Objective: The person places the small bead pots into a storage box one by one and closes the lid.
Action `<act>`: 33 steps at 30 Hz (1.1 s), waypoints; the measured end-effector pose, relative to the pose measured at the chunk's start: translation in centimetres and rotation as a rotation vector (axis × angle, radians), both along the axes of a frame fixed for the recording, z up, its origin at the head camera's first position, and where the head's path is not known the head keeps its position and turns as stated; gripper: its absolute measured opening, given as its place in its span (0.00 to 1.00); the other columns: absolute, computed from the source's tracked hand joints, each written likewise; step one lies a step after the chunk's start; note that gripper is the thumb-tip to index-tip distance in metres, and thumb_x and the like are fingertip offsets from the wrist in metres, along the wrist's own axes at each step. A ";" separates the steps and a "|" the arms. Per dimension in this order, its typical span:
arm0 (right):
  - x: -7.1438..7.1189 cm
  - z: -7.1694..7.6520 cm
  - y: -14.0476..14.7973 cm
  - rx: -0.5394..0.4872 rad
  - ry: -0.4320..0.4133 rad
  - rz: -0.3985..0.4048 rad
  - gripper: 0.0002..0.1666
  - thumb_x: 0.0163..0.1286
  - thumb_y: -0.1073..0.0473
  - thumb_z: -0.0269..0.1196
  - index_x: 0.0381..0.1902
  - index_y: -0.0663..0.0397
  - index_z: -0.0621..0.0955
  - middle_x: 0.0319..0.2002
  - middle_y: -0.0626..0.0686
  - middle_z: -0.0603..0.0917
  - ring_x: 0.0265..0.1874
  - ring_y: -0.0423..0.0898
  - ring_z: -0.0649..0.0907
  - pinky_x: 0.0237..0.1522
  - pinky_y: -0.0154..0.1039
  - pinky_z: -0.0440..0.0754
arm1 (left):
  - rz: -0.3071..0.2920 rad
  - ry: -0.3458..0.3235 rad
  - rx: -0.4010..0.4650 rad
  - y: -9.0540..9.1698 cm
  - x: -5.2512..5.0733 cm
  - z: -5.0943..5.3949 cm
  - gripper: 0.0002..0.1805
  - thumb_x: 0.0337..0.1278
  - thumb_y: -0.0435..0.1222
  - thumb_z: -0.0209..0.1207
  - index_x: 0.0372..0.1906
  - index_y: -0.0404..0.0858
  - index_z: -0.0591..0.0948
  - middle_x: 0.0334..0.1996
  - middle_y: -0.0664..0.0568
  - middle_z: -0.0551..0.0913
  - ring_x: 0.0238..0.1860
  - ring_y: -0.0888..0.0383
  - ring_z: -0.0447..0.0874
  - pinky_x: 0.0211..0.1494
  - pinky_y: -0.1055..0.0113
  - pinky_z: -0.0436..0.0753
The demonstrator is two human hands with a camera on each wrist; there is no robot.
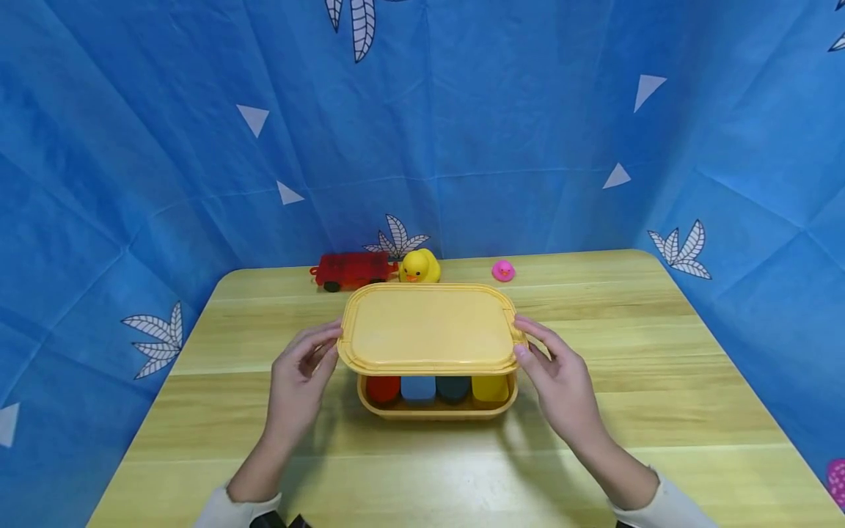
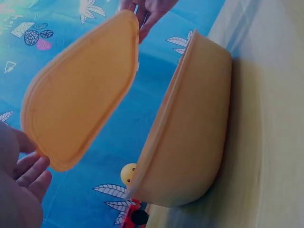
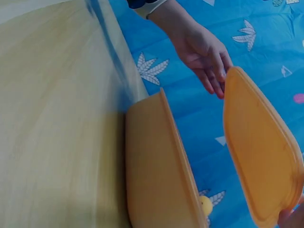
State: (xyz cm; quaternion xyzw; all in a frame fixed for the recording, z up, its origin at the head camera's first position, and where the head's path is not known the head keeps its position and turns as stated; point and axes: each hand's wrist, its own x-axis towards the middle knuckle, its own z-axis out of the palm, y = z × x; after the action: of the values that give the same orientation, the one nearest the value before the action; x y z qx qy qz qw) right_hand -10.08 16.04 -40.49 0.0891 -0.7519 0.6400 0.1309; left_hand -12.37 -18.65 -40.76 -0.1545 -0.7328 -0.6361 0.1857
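Note:
Both hands hold a yellow-orange lid (image 1: 430, 326) by its two short ends, raised above a matching plastic box (image 1: 439, 413). My left hand (image 1: 298, 381) pinches the left end, and my right hand (image 1: 560, 385) grips the right end. Below the lid's front edge, the box shows a red piece (image 1: 383, 389), a light blue piece (image 1: 419, 388), a dark piece (image 1: 453, 389) and a yellow piece (image 1: 490, 388). The lid hides the rest of the inside. Both wrist views show a gap between the lid (image 2: 83, 90) and the box (image 3: 156, 161).
Behind the box, along the table's back edge, are a red toy vehicle (image 1: 354, 270), a yellow rubber duck (image 1: 420, 265) and a small pink duck (image 1: 504, 270). A blue patterned cloth (image 1: 515, 132) hangs around the wooden table (image 1: 660, 367).

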 end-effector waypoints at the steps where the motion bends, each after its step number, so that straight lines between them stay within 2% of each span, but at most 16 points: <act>1: 0.0 0.1 0.1 0.001 0.009 -0.007 0.20 0.80 0.64 0.58 0.65 0.65 0.78 0.68 0.58 0.78 0.69 0.38 0.74 0.62 0.23 0.74 | 0.004 0.019 -0.003 0.1 -0.1 0.1 0.16 0.64 0.17 0.60 0.55 0.26 0.84 0.58 0.36 0.81 0.62 0.56 0.80 0.65 0.69 0.79; 6: -0.1 0.4 0.2 -0.033 0.046 -0.030 0.19 0.83 0.69 0.48 0.64 0.65 0.79 0.66 0.59 0.80 0.66 0.41 0.77 0.63 0.28 0.77 | 0.067 0.112 -0.007 0.3 -0.3 0.3 0.17 0.56 0.14 0.63 0.51 0.24 0.85 0.50 0.36 0.81 0.56 0.56 0.82 0.63 0.70 0.81; 9: -0.3 0.5 0.1 -0.083 0.073 -0.021 0.19 0.80 0.72 0.49 0.63 0.68 0.78 0.63 0.58 0.81 0.61 0.44 0.80 0.61 0.31 0.80 | 0.143 0.138 -0.017 0.4 -0.5 0.4 0.15 0.55 0.16 0.65 0.48 0.26 0.87 0.44 0.42 0.84 0.50 0.59 0.84 0.60 0.73 0.81; 13: -0.7 0.4 -0.3 -0.094 0.108 -0.010 0.22 0.74 0.76 0.57 0.64 0.68 0.78 0.57 0.56 0.82 0.56 0.45 0.81 0.59 0.33 0.82 | 0.241 0.092 -0.020 0.4 -0.7 0.7 0.10 0.59 0.23 0.68 0.45 0.31 0.89 0.36 0.52 0.84 0.42 0.61 0.84 0.51 0.76 0.84; 18: -1.2 -0.2 -0.6 0.008 0.163 0.008 0.33 0.67 0.81 0.63 0.69 0.62 0.77 0.57 0.59 0.81 0.54 0.43 0.79 0.57 0.32 0.83 | 0.275 -0.031 0.043 0.5 -1.3 0.6 0.12 0.62 0.28 0.69 0.50 0.31 0.85 0.31 0.53 0.84 0.35 0.60 0.85 0.34 0.72 0.87; 23: -1.4 -1.0 -0.6 0.156 0.168 -0.008 0.39 0.64 0.77 0.69 0.73 0.57 0.74 0.53 0.57 0.81 0.49 0.41 0.78 0.51 0.27 0.83 | 0.263 -0.145 0.018 0.5 -1.9 0.0 0.12 0.65 0.30 0.67 0.51 0.31 0.84 0.34 0.49 0.84 0.33 0.61 0.84 0.29 0.70 0.87; 27: -1.5 -1.6 -0.3 0.232 0.137 -0.062 0.40 0.63 0.74 0.72 0.73 0.59 0.74 0.54 0.56 0.82 0.44 0.40 0.78 0.45 0.25 0.84 | 0.175 -0.285 -0.027 0.4 -2.2 -0.6 0.18 0.65 0.30 0.68 0.58 0.35 0.84 0.45 0.44 0.84 0.40 0.61 0.83 0.34 0.72 0.87; 30: -1.6 -2.1 -0.1 0.297 0.108 -0.097 0.40 0.63 0.72 0.73 0.72 0.60 0.74 0.54 0.56 0.82 0.44 0.42 0.80 0.44 0.31 0.86 | 0.103 -0.362 -0.072 0.4 -2.2 -1.1 0.28 0.61 0.28 0.70 0.67 0.38 0.80 0.53 0.43 0.81 0.45 0.57 0.82 0.38 0.74 0.87; 33: -1.6 -2.4 0.0 0.351 0.051 -0.101 0.39 0.66 0.68 0.71 0.73 0.62 0.72 0.56 0.58 0.83 0.47 0.49 0.85 0.50 0.42 0.87 | 0.081 -0.372 -0.165 0.7 -2.1 -1.7 0.33 0.60 0.28 0.71 0.71 0.38 0.76 0.56 0.43 0.79 0.46 0.54 0.81 0.39 0.74 0.87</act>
State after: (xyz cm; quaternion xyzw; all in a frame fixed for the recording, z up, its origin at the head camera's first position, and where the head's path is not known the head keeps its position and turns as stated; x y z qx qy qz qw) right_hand -11.73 16.05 -42.92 0.0891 -0.8520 0.4890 0.1645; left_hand -14.49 -17.97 -42.44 -0.0193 -0.8096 -0.5837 0.0591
